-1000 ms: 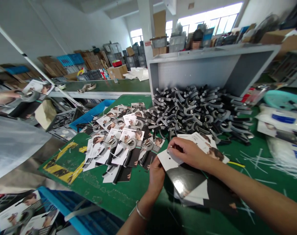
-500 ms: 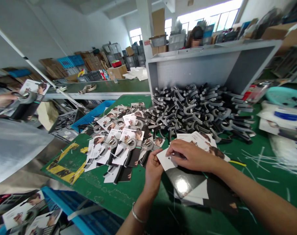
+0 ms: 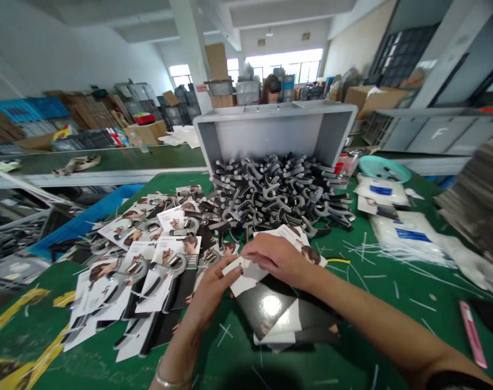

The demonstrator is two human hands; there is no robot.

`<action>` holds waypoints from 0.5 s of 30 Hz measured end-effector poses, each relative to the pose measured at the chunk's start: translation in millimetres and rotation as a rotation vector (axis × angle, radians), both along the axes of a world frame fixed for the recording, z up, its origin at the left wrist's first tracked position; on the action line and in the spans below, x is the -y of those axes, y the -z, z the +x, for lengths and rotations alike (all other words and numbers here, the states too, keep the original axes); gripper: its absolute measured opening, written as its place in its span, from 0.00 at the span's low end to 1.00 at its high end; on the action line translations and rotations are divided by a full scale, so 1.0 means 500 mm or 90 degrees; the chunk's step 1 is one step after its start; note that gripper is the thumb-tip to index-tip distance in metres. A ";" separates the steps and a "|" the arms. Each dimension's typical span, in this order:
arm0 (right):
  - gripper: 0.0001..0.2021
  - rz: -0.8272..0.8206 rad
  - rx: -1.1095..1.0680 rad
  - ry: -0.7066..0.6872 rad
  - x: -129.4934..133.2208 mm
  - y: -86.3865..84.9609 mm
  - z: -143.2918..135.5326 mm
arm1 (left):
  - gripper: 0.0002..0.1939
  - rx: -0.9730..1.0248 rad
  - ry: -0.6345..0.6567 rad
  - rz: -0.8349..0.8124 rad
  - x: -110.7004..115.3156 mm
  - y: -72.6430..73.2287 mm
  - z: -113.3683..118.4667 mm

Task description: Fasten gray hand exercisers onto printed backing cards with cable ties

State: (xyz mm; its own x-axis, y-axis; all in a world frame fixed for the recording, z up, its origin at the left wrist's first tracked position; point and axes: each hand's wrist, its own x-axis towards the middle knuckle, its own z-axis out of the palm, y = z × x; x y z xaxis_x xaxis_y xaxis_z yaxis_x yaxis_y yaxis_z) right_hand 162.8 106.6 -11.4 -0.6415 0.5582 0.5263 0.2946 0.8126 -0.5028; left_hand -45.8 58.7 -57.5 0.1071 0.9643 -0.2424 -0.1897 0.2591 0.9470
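My left hand [image 3: 209, 290] pinches the white corner of a printed packaging card [image 3: 266, 303], close to its punched hole. Over the same card, my right hand [image 3: 281, 260] has its fingers bent together near that hole; what they hold is hidden. The card's lower part is glossy black, and more cards lie beneath it. Behind my right hand rests another white printed card [image 3: 307, 252]. To the left lie several cards with grey-and-black curved-handled tools [image 3: 175, 265] on them. Loose tools of that kind form a big heap [image 3: 278, 189] ahead.
A grey crate [image 3: 266, 130] lies tipped on its side behind the heap. Thin white strips [image 3: 363, 246], plastic bags [image 3: 408, 235] and a pink cutter [image 3: 472, 333] lie on the right of the green table [image 3: 331, 352]. Beyond is a teal dish [image 3: 384, 168]. Another person [image 3: 271, 89] is behind the crate.
The view has swung right, so the nearby person's hand with a carded tool at left is out of sight. Both hands stay at the card; my right fingers have shifted towards its corner.
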 end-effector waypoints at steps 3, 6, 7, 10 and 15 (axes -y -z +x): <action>0.13 0.028 -0.093 0.266 -0.003 0.019 0.100 | 0.31 0.040 -0.119 -0.028 0.031 -0.022 0.016; 0.17 -0.032 -0.001 0.538 -0.039 0.094 0.227 | 0.32 -0.085 -0.192 -0.016 0.091 -0.020 0.028; 0.15 -0.049 0.029 0.548 -0.056 0.126 0.264 | 0.31 -0.160 -0.174 -0.007 0.110 -0.015 0.034; 0.14 -0.086 0.120 0.552 -0.101 0.218 0.335 | 0.23 -0.378 -0.101 0.046 0.156 0.006 0.061; 0.11 -0.093 0.203 0.529 -0.140 0.275 0.364 | 0.21 -0.516 -0.041 0.155 0.183 0.012 0.092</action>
State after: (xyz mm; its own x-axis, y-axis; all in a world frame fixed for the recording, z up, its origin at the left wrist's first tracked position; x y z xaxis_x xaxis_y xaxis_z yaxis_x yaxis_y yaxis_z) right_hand 344.6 176.8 -149.0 -0.1044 0.9541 0.2808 0.9015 0.2100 -0.3783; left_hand 0.0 -32.9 -63.5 -0.0675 0.9977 -0.0052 0.5638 0.0424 0.8248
